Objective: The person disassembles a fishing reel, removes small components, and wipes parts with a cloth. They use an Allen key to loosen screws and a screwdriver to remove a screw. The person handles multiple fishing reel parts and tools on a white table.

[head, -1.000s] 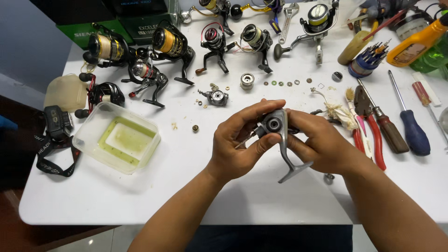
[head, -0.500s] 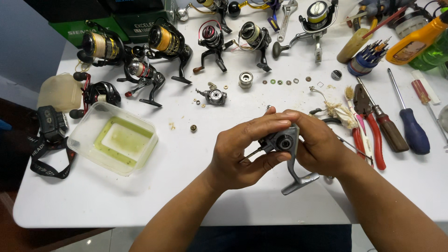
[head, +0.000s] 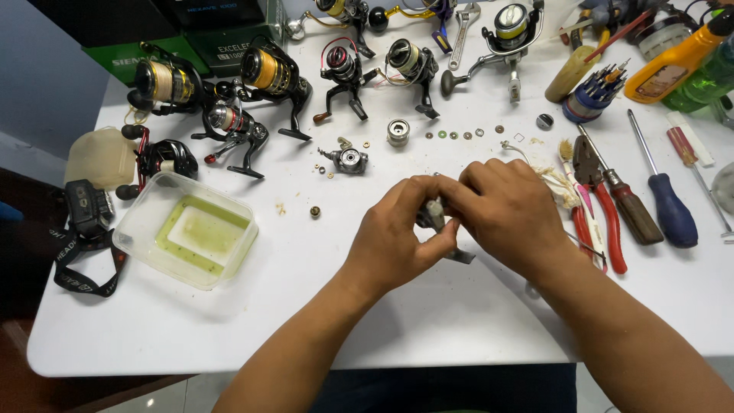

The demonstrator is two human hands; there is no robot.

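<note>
Both my hands meet over the middle of the white table (head: 428, 321). My left hand (head: 401, 237) and my right hand (head: 508, 214) are closed together around a grey fishing reel body (head: 437, 222). Only its stem and foot show between my fingers; the rest is hidden. Just beyond my hands lie a small grey reel part (head: 349, 160), a silver spool piece (head: 397, 131) and a row of small washers (head: 459, 134).
Several spinning reels (head: 267, 76) stand along the far side. A clear plastic tub (head: 186, 229) with yellowish liquid sits at the left, next to a headlamp (head: 84, 214). Red-handled pliers (head: 600, 199) and screwdrivers (head: 665, 199) lie at the right, with bottles (head: 680, 53) behind.
My hands have turned the reel body and closed more tightly over it, so its round side is now hidden. The camera view has shifted slightly.
</note>
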